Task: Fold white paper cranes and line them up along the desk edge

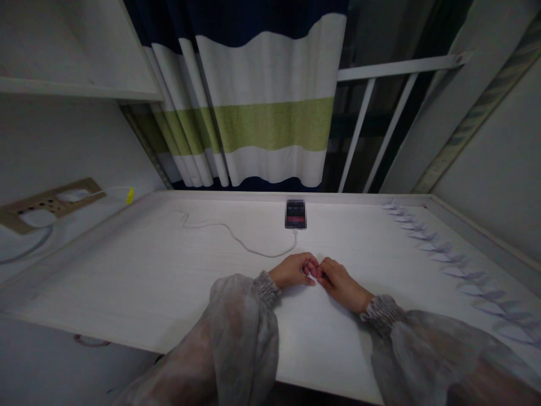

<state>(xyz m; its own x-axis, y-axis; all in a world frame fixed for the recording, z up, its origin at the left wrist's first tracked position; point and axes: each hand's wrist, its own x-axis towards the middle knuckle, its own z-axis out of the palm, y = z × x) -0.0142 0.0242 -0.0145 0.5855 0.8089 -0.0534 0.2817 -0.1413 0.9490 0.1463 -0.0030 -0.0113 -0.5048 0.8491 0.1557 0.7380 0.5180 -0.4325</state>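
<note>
My left hand (296, 270) and my right hand (341, 282) meet over the white desk (139, 270), their fingertips touching or nearly so. The left fingers curl inward, with the thumb below them. On the right, the fingers are pinched together. Whatever may be between the fingertips is hidden or too small to name. Just beyond my hands lies a phone (295, 214) with a lit, blurred screen. A white charging cable (240, 241) is plugged into its near end and winds off to the left. Loose grey elastic-cuffed sleeves cover both forearms.
Several folded white paper pieces (448, 258) stand in a row along the desk's right side. A power strip (54, 204) with plugs is on the left wall. A striped curtain (270, 124) and white window bars (359, 132) are behind the desk. A drawer handle (91, 341) shows below.
</note>
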